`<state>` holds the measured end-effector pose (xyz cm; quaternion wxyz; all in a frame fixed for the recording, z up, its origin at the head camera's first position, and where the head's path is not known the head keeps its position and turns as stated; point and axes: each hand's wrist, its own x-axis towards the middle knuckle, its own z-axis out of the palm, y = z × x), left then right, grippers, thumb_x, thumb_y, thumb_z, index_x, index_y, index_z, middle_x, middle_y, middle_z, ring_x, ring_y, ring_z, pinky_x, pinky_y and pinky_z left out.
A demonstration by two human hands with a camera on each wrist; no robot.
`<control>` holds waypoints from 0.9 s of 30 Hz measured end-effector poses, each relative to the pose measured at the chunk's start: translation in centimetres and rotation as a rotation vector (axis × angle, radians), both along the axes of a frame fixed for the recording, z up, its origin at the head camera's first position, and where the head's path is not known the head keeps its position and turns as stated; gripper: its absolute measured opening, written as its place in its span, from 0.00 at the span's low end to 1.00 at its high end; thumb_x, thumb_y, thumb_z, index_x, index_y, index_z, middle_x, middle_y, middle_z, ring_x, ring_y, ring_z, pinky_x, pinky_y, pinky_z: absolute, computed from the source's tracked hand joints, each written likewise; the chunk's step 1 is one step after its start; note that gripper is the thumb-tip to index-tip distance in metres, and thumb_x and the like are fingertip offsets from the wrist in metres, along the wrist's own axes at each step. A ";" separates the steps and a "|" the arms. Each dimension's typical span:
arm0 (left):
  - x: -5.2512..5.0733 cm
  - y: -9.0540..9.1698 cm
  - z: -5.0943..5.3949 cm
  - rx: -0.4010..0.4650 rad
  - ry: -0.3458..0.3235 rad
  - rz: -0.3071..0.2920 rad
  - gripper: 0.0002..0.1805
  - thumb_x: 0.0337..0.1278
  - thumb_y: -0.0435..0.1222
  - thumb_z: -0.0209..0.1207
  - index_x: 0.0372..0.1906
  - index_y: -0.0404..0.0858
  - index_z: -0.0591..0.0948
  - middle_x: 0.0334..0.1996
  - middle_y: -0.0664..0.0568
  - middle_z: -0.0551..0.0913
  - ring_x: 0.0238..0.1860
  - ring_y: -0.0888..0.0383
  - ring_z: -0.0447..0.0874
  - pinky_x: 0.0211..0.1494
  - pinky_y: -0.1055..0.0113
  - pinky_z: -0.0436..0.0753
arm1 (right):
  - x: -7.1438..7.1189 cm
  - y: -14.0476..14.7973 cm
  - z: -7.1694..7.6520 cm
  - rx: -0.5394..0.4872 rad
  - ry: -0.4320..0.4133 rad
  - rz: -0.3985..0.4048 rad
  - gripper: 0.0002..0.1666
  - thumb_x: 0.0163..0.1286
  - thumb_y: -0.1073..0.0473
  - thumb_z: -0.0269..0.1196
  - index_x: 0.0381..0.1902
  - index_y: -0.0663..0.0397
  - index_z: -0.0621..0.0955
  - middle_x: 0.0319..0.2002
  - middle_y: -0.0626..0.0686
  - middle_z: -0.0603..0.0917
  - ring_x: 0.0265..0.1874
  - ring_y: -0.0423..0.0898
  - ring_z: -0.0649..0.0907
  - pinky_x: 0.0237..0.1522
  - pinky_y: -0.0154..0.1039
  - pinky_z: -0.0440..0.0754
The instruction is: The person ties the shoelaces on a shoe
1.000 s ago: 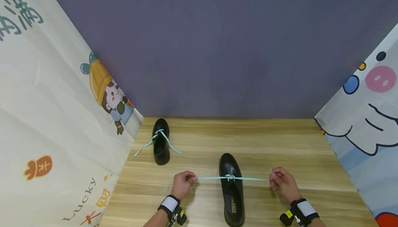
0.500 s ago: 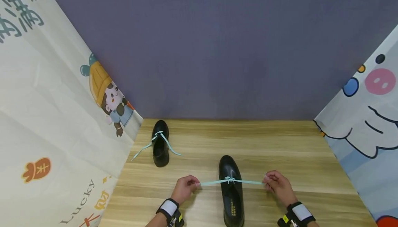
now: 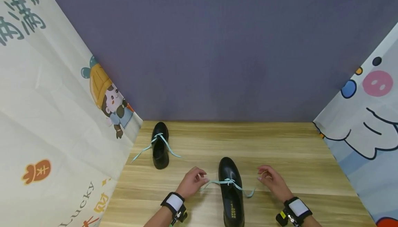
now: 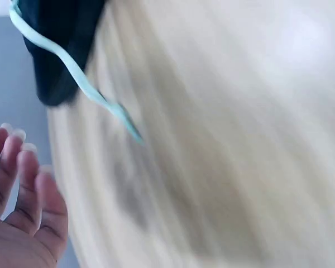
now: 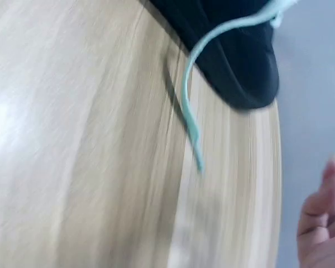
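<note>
A black dress shoe (image 3: pixel 229 171) stands on the wooden table with its toe pointing away. Pale mint shoelaces (image 3: pixel 214 181) are crossed over its tongue, one loose end out to each side. To the left of the shoe is my left hand (image 3: pixel 192 182), fingers loosely bent, close to the left lace end. In the left wrist view, that lace (image 4: pixel 78 72) hangs free of the fingers (image 4: pixel 27 190). My right hand (image 3: pixel 273 183) hovers to the right of the shoe, holding nothing. The right lace (image 5: pixel 188 95) trails free in the right wrist view.
A second black shoe (image 3: pixel 160 151) with mint laces spread to both sides stands at the back left of the table (image 3: pixel 280 144). A grey-blue panel (image 3: pixel 224 64) rises behind the table. Printed white cloths (image 3: pixel 62 116) flank both sides.
Both hands held the lace ends taut, then came inward and let them go. The laces now sag down beside the shoe. The second shoe has stayed in place.
</note>
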<state>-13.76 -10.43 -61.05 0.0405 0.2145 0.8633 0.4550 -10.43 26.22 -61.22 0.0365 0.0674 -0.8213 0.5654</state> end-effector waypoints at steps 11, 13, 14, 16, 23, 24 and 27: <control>-0.4 6.1 0.6 -0.092 -0.015 -0.195 0.22 0.60 0.46 0.69 0.53 0.39 0.77 0.43 0.56 0.73 0.46 0.64 0.76 0.49 0.71 0.78 | -1.3 -4.1 0.0 0.044 -0.080 0.339 0.21 0.70 0.60 0.66 0.56 0.63 0.74 0.46 0.59 0.79 0.41 0.43 0.79 0.41 0.35 0.78; -0.2 6.3 0.5 -0.080 -0.048 -0.197 0.20 0.59 0.44 0.69 0.50 0.40 0.77 0.40 0.58 0.72 0.42 0.67 0.74 0.45 0.73 0.77 | -1.2 -4.4 0.0 0.064 -0.113 0.359 0.21 0.70 0.58 0.66 0.55 0.60 0.75 0.47 0.58 0.78 0.40 0.43 0.79 0.40 0.34 0.78; -0.1 6.3 0.4 -0.076 -0.064 -0.202 0.19 0.59 0.44 0.69 0.49 0.40 0.77 0.38 0.59 0.72 0.39 0.68 0.73 0.43 0.74 0.76 | -1.2 -4.4 -0.1 0.069 -0.117 0.371 0.21 0.70 0.57 0.67 0.55 0.60 0.75 0.47 0.58 0.77 0.39 0.43 0.79 0.38 0.35 0.78; 0.0 6.3 0.3 -0.062 -0.098 -0.208 0.18 0.59 0.43 0.70 0.48 0.40 0.76 0.34 0.60 0.73 0.33 0.70 0.72 0.38 0.76 0.75 | -1.1 -4.5 -0.3 0.074 -0.142 0.389 0.19 0.69 0.56 0.67 0.52 0.59 0.75 0.46 0.57 0.78 0.37 0.41 0.80 0.35 0.34 0.78; 0.5 6.2 0.1 -0.012 -0.150 -0.227 0.15 0.60 0.40 0.69 0.42 0.41 0.73 0.27 0.63 0.72 0.25 0.73 0.69 0.30 0.77 0.72 | -1.2 -4.5 -0.9 0.007 -0.186 0.485 0.10 0.72 0.57 0.64 0.41 0.58 0.77 0.33 0.45 0.80 0.30 0.36 0.79 0.30 0.33 0.77; 0.5 6.2 0.1 -0.013 -0.142 -0.233 0.14 0.61 0.40 0.68 0.40 0.41 0.74 0.27 0.64 0.71 0.25 0.73 0.68 0.29 0.77 0.71 | -1.2 -4.6 -0.9 -0.004 -0.180 0.504 0.09 0.72 0.58 0.64 0.40 0.59 0.77 0.32 0.44 0.79 0.29 0.35 0.79 0.30 0.33 0.76; 0.5 6.1 0.1 -0.027 -0.091 -0.255 0.12 0.63 0.41 0.67 0.34 0.42 0.75 0.25 0.66 0.70 0.25 0.74 0.67 0.29 0.78 0.69 | -1.2 -4.6 -1.0 -0.034 -0.137 0.555 0.07 0.72 0.61 0.63 0.38 0.60 0.77 0.32 0.43 0.78 0.30 0.34 0.77 0.31 0.33 0.76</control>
